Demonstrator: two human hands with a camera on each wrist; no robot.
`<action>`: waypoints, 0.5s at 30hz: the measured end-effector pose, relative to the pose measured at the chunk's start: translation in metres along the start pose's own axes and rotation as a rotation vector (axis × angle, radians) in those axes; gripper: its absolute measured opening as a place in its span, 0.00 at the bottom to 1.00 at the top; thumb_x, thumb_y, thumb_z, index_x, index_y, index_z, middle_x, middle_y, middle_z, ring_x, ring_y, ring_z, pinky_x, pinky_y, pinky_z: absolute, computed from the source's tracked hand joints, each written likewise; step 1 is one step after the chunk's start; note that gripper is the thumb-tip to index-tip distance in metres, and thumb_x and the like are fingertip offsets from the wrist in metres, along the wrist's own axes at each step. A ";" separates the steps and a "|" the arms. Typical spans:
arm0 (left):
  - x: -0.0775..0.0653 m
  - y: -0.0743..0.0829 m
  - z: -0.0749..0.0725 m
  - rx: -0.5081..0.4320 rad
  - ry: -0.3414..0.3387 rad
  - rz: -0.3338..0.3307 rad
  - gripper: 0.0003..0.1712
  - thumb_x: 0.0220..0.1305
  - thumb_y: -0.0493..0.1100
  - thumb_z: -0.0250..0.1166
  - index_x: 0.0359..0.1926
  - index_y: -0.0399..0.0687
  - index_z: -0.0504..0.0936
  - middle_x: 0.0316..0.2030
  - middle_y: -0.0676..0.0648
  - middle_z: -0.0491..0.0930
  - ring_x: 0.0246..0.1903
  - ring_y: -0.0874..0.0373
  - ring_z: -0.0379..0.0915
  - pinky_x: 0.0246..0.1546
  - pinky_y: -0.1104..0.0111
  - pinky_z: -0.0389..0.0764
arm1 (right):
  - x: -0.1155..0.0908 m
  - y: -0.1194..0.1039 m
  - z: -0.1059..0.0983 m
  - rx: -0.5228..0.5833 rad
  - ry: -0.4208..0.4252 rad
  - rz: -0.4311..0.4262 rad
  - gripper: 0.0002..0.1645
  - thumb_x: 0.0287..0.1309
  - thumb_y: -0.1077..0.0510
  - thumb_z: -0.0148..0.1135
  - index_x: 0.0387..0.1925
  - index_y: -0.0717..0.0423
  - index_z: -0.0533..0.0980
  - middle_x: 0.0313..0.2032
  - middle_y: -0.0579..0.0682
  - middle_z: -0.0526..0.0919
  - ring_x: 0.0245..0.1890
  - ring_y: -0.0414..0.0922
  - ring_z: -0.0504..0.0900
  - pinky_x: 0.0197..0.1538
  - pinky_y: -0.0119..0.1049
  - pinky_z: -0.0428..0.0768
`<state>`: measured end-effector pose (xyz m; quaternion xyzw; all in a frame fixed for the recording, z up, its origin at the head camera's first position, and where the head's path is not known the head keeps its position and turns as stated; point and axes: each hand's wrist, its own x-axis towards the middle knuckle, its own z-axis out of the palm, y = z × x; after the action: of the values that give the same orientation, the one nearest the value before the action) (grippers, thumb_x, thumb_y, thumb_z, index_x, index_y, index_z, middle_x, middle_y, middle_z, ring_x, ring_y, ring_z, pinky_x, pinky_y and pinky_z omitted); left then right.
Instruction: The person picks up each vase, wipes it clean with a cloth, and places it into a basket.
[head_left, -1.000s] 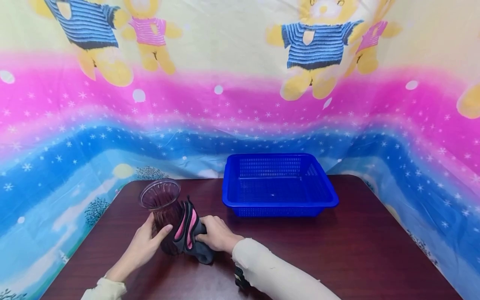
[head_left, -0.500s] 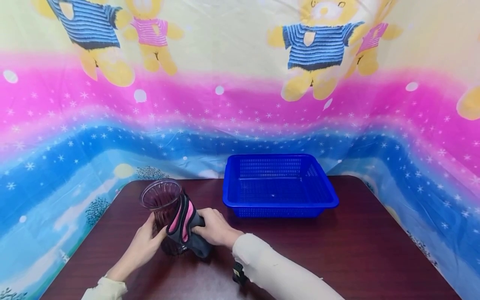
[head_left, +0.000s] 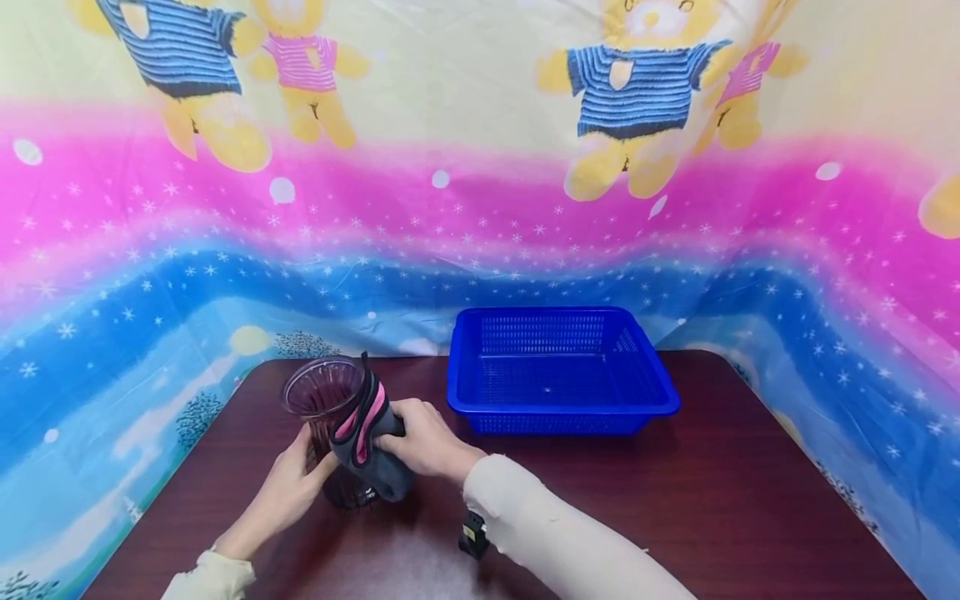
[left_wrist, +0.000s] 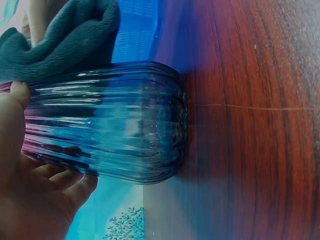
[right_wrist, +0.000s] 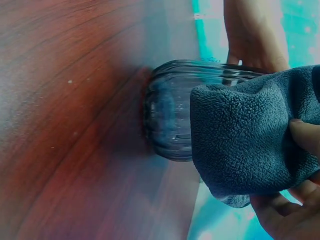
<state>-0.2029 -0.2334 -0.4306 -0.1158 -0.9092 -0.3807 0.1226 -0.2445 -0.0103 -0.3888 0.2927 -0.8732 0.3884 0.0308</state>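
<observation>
A ribbed, purplish glass vase point(head_left: 322, 392) with a flared rim stands on the left part of the table. My left hand point(head_left: 288, 483) grips it round the middle, thumb on the near side and fingers behind. In the left wrist view the vase's clear ribbed lower body point(left_wrist: 125, 120) shows, its base right at the tabletop. My right hand point(head_left: 427, 442) pinches a folded grey cloth point(head_left: 386, 475) with pink patches and black edging, held against the vase's right side. The cloth's fluffy grey face point(right_wrist: 240, 140) covers part of the glass in the right wrist view.
A blue plastic basket point(head_left: 562, 410) with perforated walls stands at the back, right of centre. The dark reddish wooden table point(head_left: 712, 500) ends at a printed cloth backdrop point(head_left: 480, 208). A small black device point(head_left: 473, 535) sits under the right wrist.
My right hand has moved the cloth slightly up and left along the vase's side, over more of the glass. The left hand and the vase have stayed nearly still.
</observation>
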 end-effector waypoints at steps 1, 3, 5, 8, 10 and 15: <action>0.000 0.000 0.000 -0.001 -0.003 -0.004 0.36 0.74 0.49 0.61 0.73 0.36 0.60 0.66 0.26 0.71 0.63 0.32 0.73 0.60 0.44 0.78 | 0.001 -0.001 -0.001 -0.001 -0.001 -0.002 0.04 0.58 0.55 0.71 0.34 0.50 0.84 0.25 0.39 0.82 0.26 0.31 0.75 0.31 0.22 0.73; 0.001 0.000 0.000 -0.008 -0.009 -0.010 0.36 0.74 0.49 0.61 0.73 0.37 0.59 0.66 0.26 0.70 0.64 0.33 0.73 0.60 0.45 0.78 | 0.002 -0.004 -0.003 0.006 -0.002 -0.003 0.04 0.59 0.55 0.71 0.34 0.50 0.84 0.25 0.39 0.82 0.27 0.31 0.75 0.31 0.22 0.73; 0.001 0.001 -0.001 -0.015 -0.013 -0.013 0.36 0.74 0.50 0.60 0.73 0.37 0.59 0.67 0.26 0.70 0.64 0.33 0.73 0.60 0.45 0.78 | 0.003 -0.007 -0.005 0.021 0.000 -0.002 0.04 0.59 0.55 0.71 0.34 0.50 0.83 0.26 0.39 0.83 0.27 0.31 0.75 0.31 0.22 0.74; 0.001 0.001 -0.001 -0.022 -0.014 -0.008 0.35 0.74 0.49 0.61 0.73 0.38 0.60 0.66 0.26 0.71 0.64 0.33 0.73 0.59 0.46 0.78 | 0.004 -0.011 -0.008 0.037 0.007 -0.009 0.04 0.60 0.55 0.71 0.35 0.50 0.83 0.27 0.39 0.84 0.28 0.31 0.75 0.32 0.22 0.74; 0.001 0.000 -0.001 -0.021 -0.011 -0.001 0.34 0.74 0.49 0.61 0.72 0.38 0.61 0.65 0.27 0.73 0.63 0.34 0.74 0.59 0.46 0.79 | 0.004 -0.013 -0.010 0.039 0.012 -0.015 0.04 0.60 0.55 0.71 0.35 0.50 0.84 0.27 0.39 0.84 0.28 0.31 0.75 0.32 0.22 0.74; -0.001 0.000 -0.001 -0.014 -0.006 0.018 0.32 0.74 0.47 0.61 0.71 0.39 0.62 0.63 0.27 0.75 0.61 0.34 0.76 0.57 0.47 0.80 | 0.003 -0.016 -0.011 0.033 0.012 -0.014 0.04 0.60 0.55 0.70 0.35 0.51 0.84 0.27 0.39 0.84 0.28 0.30 0.75 0.32 0.21 0.74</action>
<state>-0.2022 -0.2341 -0.4305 -0.1259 -0.9057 -0.3859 0.1226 -0.2404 -0.0130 -0.3695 0.2970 -0.8643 0.4045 0.0341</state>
